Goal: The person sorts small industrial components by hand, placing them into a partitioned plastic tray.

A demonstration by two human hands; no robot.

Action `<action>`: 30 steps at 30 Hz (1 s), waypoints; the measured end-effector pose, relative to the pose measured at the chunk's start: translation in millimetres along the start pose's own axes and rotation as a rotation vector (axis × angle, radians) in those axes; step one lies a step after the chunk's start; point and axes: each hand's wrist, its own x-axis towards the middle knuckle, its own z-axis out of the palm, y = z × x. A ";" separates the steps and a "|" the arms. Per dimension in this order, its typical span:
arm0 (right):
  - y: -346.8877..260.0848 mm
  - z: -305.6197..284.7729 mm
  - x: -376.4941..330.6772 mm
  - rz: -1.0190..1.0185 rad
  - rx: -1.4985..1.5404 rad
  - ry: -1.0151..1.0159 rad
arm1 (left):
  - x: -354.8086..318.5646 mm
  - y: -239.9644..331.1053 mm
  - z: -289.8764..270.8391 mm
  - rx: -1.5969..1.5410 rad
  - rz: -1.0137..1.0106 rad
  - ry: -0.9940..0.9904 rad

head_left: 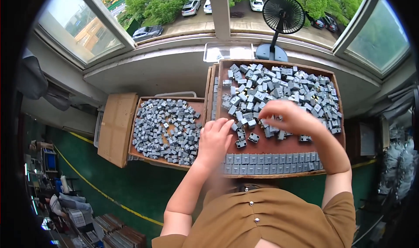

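A brown-rimmed tray (pixel 283 148) in front of me holds a loose heap of small grey switch-like blocks (pixel 279 91). Two neat rows of the same blocks (pixel 270 163) line its near edge. At the tray's left side is my left hand (pixel 214 140), fingers bent and drawn together beside a grey block; whatever they hold is hidden. Over the heap's near middle hovers my right hand (pixel 290 117), slightly blurred. Its fingers curve downward, thumb apart from them, with nothing visible between. A few single blocks (pixel 253 137) lie between the heap and the rows.
To the left, a lower tray (pixel 198 106) holds more loose grey blocks, with a cardboard flap (pixel 115 128) beside it. Beyond the main tray stand a black fan (pixel 279 30) and a clear plastic bin (pixel 229 51) by the windows. Clear bags (pixel 397 160) hang at far right.
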 end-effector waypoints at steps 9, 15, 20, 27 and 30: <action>-17.5 112.1 -15.7 -0.156 -0.740 0.137 | 8.7 -7.3 -23.4 -0.074 0.077 -0.241; -25.4 122.1 -6.0 -0.046 -0.836 0.191 | 9.7 -7.3 -23.7 0.095 0.136 -0.468; -30.7 123.9 -2.8 0.072 -0.665 0.194 | -5.7 -16.3 -14.0 0.116 0.194 -0.223; -36.7 135.1 -2.5 0.315 -0.503 0.037 | -14.6 -15.9 -18.8 0.071 0.186 -0.233; -31.0 128.7 -6.5 0.138 -0.552 0.249 | -17.9 -11.8 -14.7 0.041 0.185 -0.096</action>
